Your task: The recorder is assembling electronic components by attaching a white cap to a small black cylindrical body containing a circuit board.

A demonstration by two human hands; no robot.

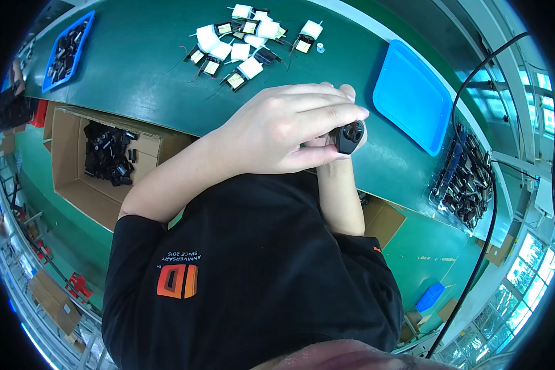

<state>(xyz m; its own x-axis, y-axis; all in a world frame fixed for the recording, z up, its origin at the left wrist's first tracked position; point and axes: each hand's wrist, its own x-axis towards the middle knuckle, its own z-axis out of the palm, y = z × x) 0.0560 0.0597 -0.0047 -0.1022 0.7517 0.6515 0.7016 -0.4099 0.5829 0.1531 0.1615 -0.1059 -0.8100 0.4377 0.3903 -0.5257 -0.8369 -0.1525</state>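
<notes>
My left hand (296, 126) is closed around a small black plastic housing (348, 138) with a rounded end and a dark opening. Its thumb presses the near side while the fingers reach over the top. Behind it, my right hand (348, 94) is mostly covered; only some fingertips and the wrist show. It cups the same housing from the far and right side. Farther up the green table lie several small black parts with white blocks and thin wires (240, 46). One more such part (307, 37) sits apart, beside a small white spool-like piece (320, 47).
On the right lies a blue tray (411, 98), with a clear bin of black parts (465, 185) beyond it. A blue tray of dark parts (69, 46) stands far left. Below the table edge is a cardboard box (74, 157) holding black pieces. A black cable (484, 246) hangs at right.
</notes>
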